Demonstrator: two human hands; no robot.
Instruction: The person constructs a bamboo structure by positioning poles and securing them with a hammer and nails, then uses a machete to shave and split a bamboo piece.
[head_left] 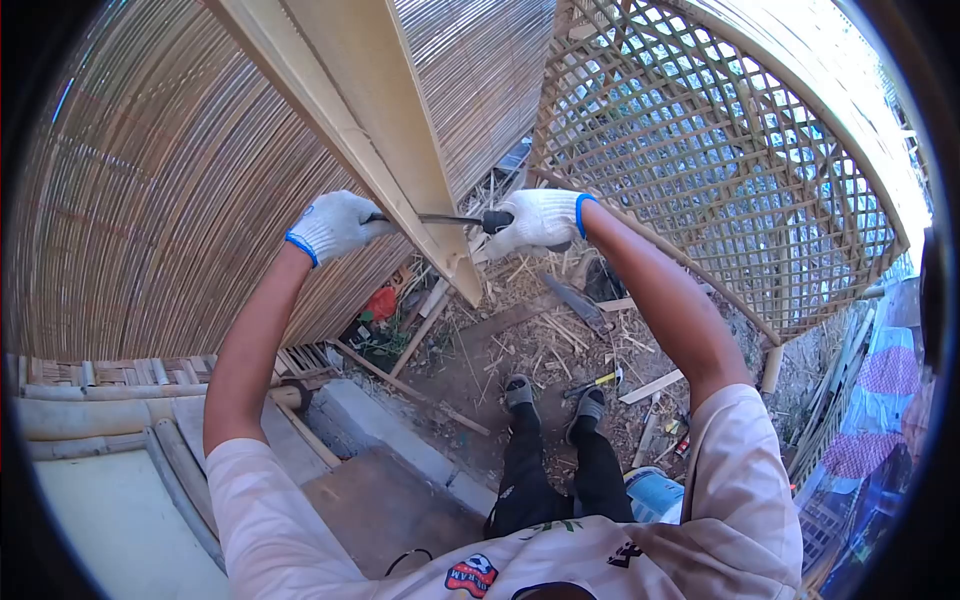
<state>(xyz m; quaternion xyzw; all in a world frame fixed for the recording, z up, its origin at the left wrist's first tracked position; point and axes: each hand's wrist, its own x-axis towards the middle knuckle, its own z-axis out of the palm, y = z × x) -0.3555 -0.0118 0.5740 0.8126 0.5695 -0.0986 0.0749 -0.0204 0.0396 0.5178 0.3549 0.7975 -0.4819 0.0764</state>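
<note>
My left hand (338,228), in a white knit glove with a blue cuff, is closed round the dark left end of a two-handled drawknife (450,218). My right hand (540,219), gloved the same way, grips its black right handle. Between my hands the blade crosses a long split bamboo pole (425,150), low down near its end. Part of the blade is hidden behind the pole's left strip. The pole slants from the top of the view down to a point between my hands.
Bamboo slat wall (170,200) at left, lattice panel (690,150) at right. On the littered ground lie a handsaw (577,302), a hammer (597,382) near my feet, and wood strips. A bucket (655,494) stands by my legs; a concrete ledge (385,430) is left.
</note>
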